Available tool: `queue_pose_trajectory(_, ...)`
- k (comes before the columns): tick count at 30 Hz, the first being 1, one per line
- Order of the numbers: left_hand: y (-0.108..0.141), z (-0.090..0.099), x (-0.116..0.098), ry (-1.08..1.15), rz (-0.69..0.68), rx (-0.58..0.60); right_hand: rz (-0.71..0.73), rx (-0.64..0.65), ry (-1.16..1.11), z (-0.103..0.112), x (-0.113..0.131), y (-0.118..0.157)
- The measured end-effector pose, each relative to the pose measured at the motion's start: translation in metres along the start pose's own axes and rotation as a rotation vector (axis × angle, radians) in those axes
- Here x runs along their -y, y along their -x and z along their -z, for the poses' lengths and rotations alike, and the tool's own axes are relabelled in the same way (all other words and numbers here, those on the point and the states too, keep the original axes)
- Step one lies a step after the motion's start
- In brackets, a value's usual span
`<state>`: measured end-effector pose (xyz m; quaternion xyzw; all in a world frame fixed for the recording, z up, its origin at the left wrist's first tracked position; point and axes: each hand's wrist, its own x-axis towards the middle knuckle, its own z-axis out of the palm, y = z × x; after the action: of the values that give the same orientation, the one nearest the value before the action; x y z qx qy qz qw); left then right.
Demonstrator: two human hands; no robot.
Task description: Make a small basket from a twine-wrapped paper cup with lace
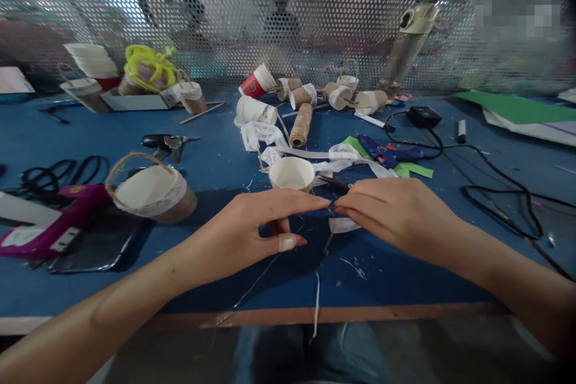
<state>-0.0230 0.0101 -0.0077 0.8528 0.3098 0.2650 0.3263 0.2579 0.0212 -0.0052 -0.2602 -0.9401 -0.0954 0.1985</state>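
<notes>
In the middle of the blue table, my left hand (pixel 252 222) is in front of a paper cup (pixel 291 174), its fingers apart, with a pale wrap on the thumb. A thin thread (pixel 252 288) trails below it to the table's front edge. To the right, my right hand (pixel 396 213) has its fingers pinched together near my left fingertips; what they hold, if anything, is too small to name. A short brown twine piece (pixel 329 243) hangs or lies just below the fingertips, beside a white strip (pixel 342 225). Dark scissors (pixel 335 182) lie behind my right fingers.
A cup with a twine handle (pixel 153 192) stands left, near a purple tool (pixel 58 222) and keys (pixel 174 145). Behind are a twine roll (pixel 301 126), white lace (pixel 263 135), wrapped cups and a blue glue gun (pixel 387 151). A black cable (pixel 499 189) loops at right.
</notes>
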Motion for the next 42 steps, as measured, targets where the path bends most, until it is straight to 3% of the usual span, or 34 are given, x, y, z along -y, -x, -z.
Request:
queue_pose_trajectory(11,0.000,0.002,-0.002,0.025,0.010,-0.137,0.000,0.036,-0.150,-0.006,-0.001,0.008)
queue_pose_trajectory(17,0.001,0.004,-0.003,0.207,0.086,-0.300,-0.123,0.036,-0.308,-0.008,0.003,0.009)
queue_pose_trajectory(23,-0.001,0.004,-0.006,0.334,0.134,-0.388,-0.115,-0.032,-0.403,-0.009,0.011,0.008)
queue_pose_trajectory(28,-0.001,0.003,-0.005,0.331,0.133,-0.411,-0.155,-0.015,-0.471,-0.008,0.014,0.008)
queue_pose_trajectory(31,0.000,0.002,-0.005,0.342,0.159,-0.412,-0.269,0.017,-0.613,-0.004,0.017,0.005)
queue_pose_trajectory(37,-0.002,0.001,-0.005,0.407,0.191,-0.406,-0.686,0.041,-1.186,-0.003,0.017,0.000)
queue_pose_trajectory(42,-0.004,0.000,-0.001,0.448,0.184,-0.429,-0.764,0.067,-1.461,-0.012,0.015,-0.002)
